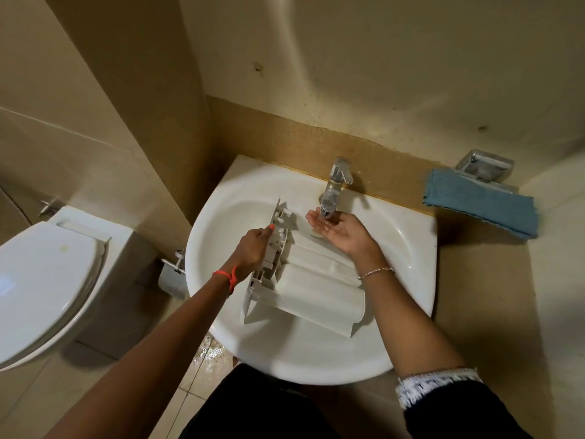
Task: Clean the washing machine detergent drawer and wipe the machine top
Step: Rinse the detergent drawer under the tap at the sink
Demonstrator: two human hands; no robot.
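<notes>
Left hand [253, 248] grip clamps detergent drawer [304, 280] front in sink [395, 248]; right hand [342, 231] spread, cupped under tap [332, 191].

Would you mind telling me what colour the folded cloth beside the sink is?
The cloth is a muted blue, seen in the head view, the only one.

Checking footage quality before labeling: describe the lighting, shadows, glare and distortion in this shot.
Head view: dim, warm light; wide-angle bending bows the walls and sink rim. The tap throws a shadow to its right, the towel one below it. Glare spots sit on the toilet lid and the wet floor. The left hand, drawer and right hand look fairly sharp.
</notes>
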